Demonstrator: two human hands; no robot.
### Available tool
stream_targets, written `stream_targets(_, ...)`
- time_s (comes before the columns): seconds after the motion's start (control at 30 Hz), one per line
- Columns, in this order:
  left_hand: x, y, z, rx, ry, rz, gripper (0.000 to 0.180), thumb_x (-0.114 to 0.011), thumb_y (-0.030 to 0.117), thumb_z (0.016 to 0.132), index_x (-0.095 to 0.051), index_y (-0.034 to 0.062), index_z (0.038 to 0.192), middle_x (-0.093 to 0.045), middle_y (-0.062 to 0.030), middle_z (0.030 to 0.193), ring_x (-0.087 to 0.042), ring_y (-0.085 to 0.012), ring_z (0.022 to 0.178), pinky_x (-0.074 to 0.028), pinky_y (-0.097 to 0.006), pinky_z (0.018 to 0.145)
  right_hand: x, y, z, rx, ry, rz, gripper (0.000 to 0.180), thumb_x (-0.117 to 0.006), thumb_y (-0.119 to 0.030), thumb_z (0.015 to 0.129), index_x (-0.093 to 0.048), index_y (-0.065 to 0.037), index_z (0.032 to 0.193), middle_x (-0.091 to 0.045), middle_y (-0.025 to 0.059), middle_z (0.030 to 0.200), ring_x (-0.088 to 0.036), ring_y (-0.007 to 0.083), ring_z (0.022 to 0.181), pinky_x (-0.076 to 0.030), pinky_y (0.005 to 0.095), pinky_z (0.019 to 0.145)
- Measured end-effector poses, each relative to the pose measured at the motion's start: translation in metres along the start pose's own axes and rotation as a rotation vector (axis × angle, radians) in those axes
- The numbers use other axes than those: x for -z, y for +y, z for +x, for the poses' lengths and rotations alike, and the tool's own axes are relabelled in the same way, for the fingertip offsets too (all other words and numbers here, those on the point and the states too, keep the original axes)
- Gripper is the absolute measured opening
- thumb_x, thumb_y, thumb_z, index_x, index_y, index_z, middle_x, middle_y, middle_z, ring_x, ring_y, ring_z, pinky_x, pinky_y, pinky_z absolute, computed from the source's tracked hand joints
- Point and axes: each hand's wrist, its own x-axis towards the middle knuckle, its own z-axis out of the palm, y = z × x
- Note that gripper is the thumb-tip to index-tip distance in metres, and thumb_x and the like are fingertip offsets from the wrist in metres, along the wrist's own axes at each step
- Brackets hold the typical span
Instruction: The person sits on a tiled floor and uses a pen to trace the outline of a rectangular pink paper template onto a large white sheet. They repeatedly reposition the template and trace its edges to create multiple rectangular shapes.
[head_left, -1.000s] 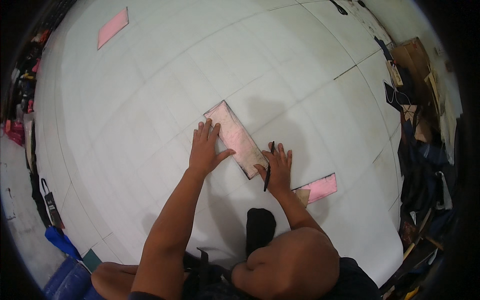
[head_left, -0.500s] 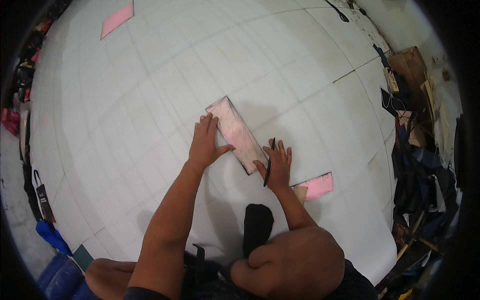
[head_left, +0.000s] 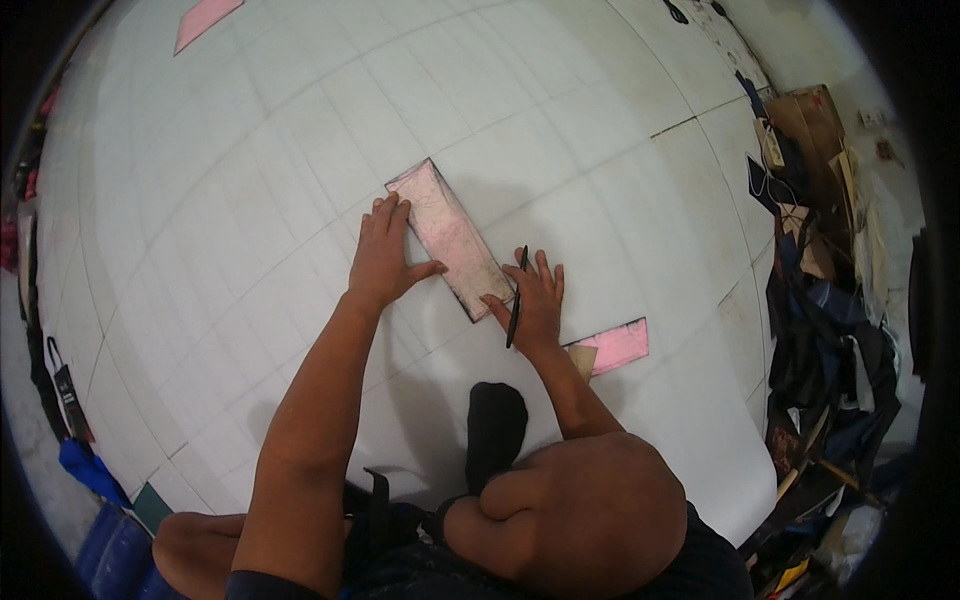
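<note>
A long pink rectangular piece (head_left: 450,235) with dark edges and a scuffed surface lies slanted on a broad white sheet (head_left: 270,220). My left hand (head_left: 384,258) rests flat along its left edge, fingers stretched toward its far end and thumb out over the edge. At the near right end, my right hand (head_left: 538,305) touches the piece with its thumb. A slim black pen (head_left: 517,300) is tucked across that hand between the fingers, which are partly spread. Just right of my right wrist lies a smaller pink piece (head_left: 622,345), with a brown scrap (head_left: 582,360) overlapping its left end.
Another pink piece (head_left: 207,22) lies at the far left. Along the right side are a cardboard box (head_left: 806,125), cables and a heap of dark cloth (head_left: 825,370). My dark-socked foot (head_left: 495,425) stands on the sheet near my knees. A blue item (head_left: 92,470) sits at the lower left.
The whole view has shifted, so everything appears slightly higher and further left. Both hands keep their places on the pink piece, and the pen stays in my right hand.
</note>
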Motion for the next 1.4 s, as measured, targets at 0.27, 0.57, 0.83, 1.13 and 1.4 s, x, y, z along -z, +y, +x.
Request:
stream_targets(0.27, 0.0014, 0.0024, 0.0001, 0.024, -0.009, -0.015, 0.115, -0.094, 0.045, 0.07, -0.033, -0.001, 0.156, -0.026, -0.0237, 0.166, -0.02, -0.0439, 0.156, -0.023, -0.051, 0.127, 0.0, 0.0005, -0.0003, 0.015, -0.009, -0.02, 0.054, -0.081, -0.041, 0.086, -0.065, -0.011, 0.128, -0.054, 0.0158, 0.152, -0.037, 0.0435, 0.149, -0.016, 0.0661, 0.121)
stream_targets(0.57, -0.0006, -0.002, 0.0, 0.021, -0.004, -0.049, 0.116, -0.094, 0.046, 0.069, -0.033, -0.0003, 0.156, -0.027, -0.0236, 0.166, -0.02, -0.0437, 0.156, -0.019, -0.053, 0.128, -0.0004, -0.0022, -0.0009, 0.013, 0.002, -0.025, 0.054, -0.083, -0.039, 0.085, -0.065, -0.01, 0.127, -0.055, 0.0162, 0.15, -0.037, 0.0425, 0.149, -0.015, 0.0645, 0.122)
stream_targets(0.83, -0.0013, -0.0002, -0.0014, 0.005, 0.01, -0.049, 0.116, -0.094, 0.047, 0.069, -0.034, -0.0016, 0.156, -0.029, -0.0233, 0.164, -0.021, -0.0432, 0.155, -0.019, -0.053, 0.129, 0.0011, -0.0025, -0.0005, 0.002, -0.003, -0.015, 0.053, -0.081, -0.04, 0.086, -0.065, -0.01, 0.126, -0.055, 0.016, 0.15, -0.037, 0.0433, 0.148, -0.015, 0.0649, 0.122)
stream_targets(1.13, -0.0025, -0.0027, -0.0011, -0.008, 0.02, -0.062, 0.115, -0.093, 0.046, 0.071, -0.033, -0.0039, 0.155, -0.03, -0.0238, 0.164, -0.021, -0.0442, 0.155, -0.019, -0.054, 0.129, -0.0012, -0.0002, -0.0015, 0.015, 0.013, -0.019, 0.052, -0.082, -0.039, 0.085, -0.065, -0.01, 0.125, -0.056, 0.0166, 0.148, -0.037, 0.0435, 0.148, -0.015, 0.0661, 0.121)
stream_targets(1.4, -0.0041, -0.0027, -0.0016, -0.005, 0.019, -0.061, 0.115, -0.093, 0.046, 0.071, -0.034, -0.0064, 0.154, -0.028, -0.0256, 0.164, -0.02, -0.0444, 0.155, -0.018, -0.054, 0.129, 0.0004, -0.0024, -0.0011, 0.028, 0.023, -0.018, 0.055, -0.086, -0.034, 0.082, -0.064, -0.008, 0.126, -0.057, 0.0162, 0.149, -0.038, 0.0428, 0.148, -0.016, 0.0628, 0.122)
